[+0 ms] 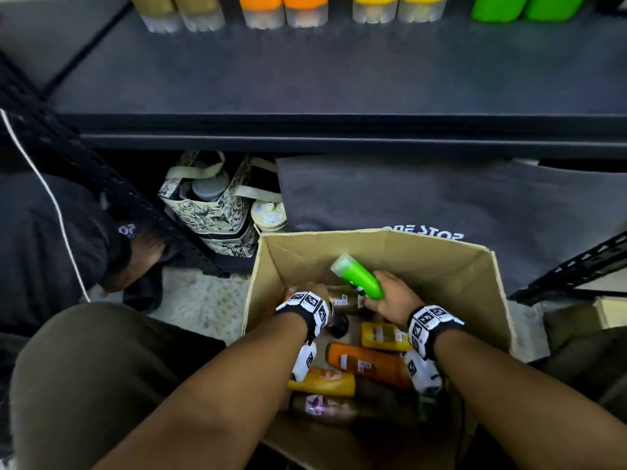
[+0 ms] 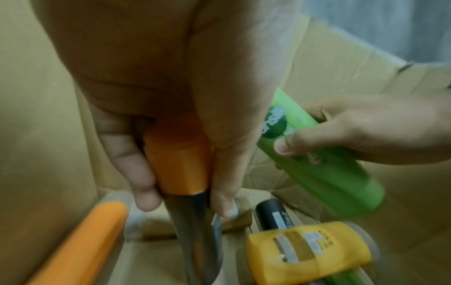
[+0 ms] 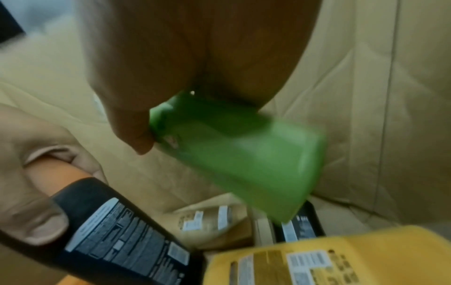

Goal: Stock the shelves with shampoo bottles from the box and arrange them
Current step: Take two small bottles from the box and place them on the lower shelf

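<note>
An open cardboard box (image 1: 441, 262) on the floor holds several shampoo bottles lying flat: orange (image 1: 369, 362), yellow (image 1: 383, 335), brown (image 1: 332, 408). My right hand (image 1: 390, 295) grips a green bottle (image 1: 359, 276) and holds it tilted above the pile, cap end pointing away; the right wrist view shows this green bottle (image 3: 244, 154) blurred. My left hand (image 2: 185, 192) reaches down into the box, fingers curled round a black bottle (image 3: 117, 237) with an orange cap (image 2: 178, 158). On the dark shelf (image 1: 305, 79) above stand gold, orange, yellow and green bottles in a row.
A floral tote bag (image 1: 217, 212) and a grey bag (image 1: 441, 198) printed "ONE STOP" sit under the shelf behind the box. Perforated black shelf uprights (image 1: 101, 184) run at the left and right. My knee (image 1: 101, 368) is left of the box.
</note>
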